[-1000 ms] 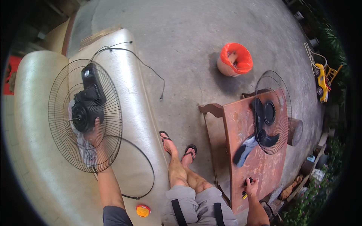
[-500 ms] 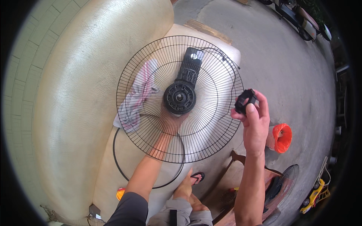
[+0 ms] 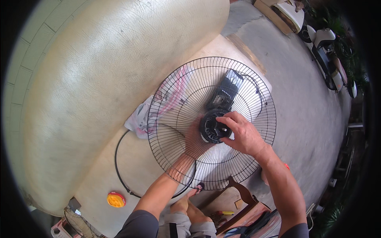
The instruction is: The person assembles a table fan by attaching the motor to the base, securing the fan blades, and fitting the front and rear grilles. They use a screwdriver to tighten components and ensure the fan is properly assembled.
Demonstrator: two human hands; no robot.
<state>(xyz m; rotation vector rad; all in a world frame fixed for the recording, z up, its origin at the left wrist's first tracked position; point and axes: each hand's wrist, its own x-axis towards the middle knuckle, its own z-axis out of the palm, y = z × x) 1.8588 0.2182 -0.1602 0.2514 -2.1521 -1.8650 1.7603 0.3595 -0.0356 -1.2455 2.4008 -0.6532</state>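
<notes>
A round black wire fan grille point(image 3: 254, 119) stands face-up over the sofa seat, mounted at the black hub of a fan body point(image 3: 225, 89). My right hand point(image 3: 245, 135) is closed at the hub, thumb and fingers around a black plastic ring nut point(image 3: 216, 130) by the metal shaft point(image 3: 224, 129). The nut blends with the dark hub, so its fit there is hard to see. Behind the wires, my left hand point(image 3: 195, 146) reaches up under the hub. Its fingers are hidden by the hub and grille.
The cream sofa point(image 3: 99, 79) fills the left side. On its seat lie a crumpled plastic bag point(image 3: 138, 122), a large black hoop point(image 3: 116, 158) and a yellow-and-red round object point(image 3: 116, 199). Wooden furniture point(image 3: 242, 190) stands at lower right. A scooter point(image 3: 325, 59) is parked at far right.
My right hand has brought the black ring nut from beside the grille leftward and down onto the hub. The whole view has shifted, and the grille appears farther right and lower.
</notes>
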